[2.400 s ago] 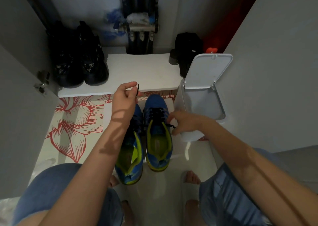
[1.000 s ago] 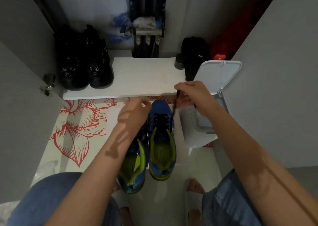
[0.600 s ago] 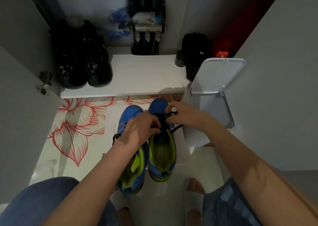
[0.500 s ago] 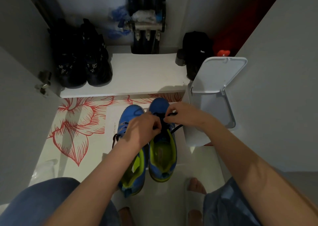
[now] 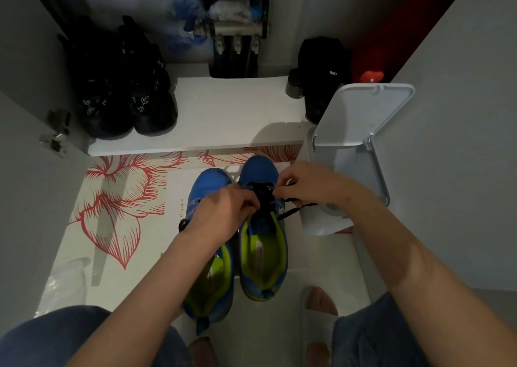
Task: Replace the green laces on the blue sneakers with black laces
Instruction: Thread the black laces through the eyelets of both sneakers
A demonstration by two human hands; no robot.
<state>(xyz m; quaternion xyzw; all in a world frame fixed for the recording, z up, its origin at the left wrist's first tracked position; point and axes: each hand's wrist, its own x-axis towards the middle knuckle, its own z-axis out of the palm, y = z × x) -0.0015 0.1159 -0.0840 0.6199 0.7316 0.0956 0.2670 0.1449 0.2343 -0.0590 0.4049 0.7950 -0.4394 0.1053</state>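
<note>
Centre frame: fingers of your left hand and right hand pinch the black lace at one blue sneaker; lacing looks unfinished.

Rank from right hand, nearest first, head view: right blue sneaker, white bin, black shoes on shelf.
1. Right blue sneaker: directly under the right hand, which pinches its black lace.
2. White bin: just to its right.
3. Black shoes: on the shelf, far left.
</note>
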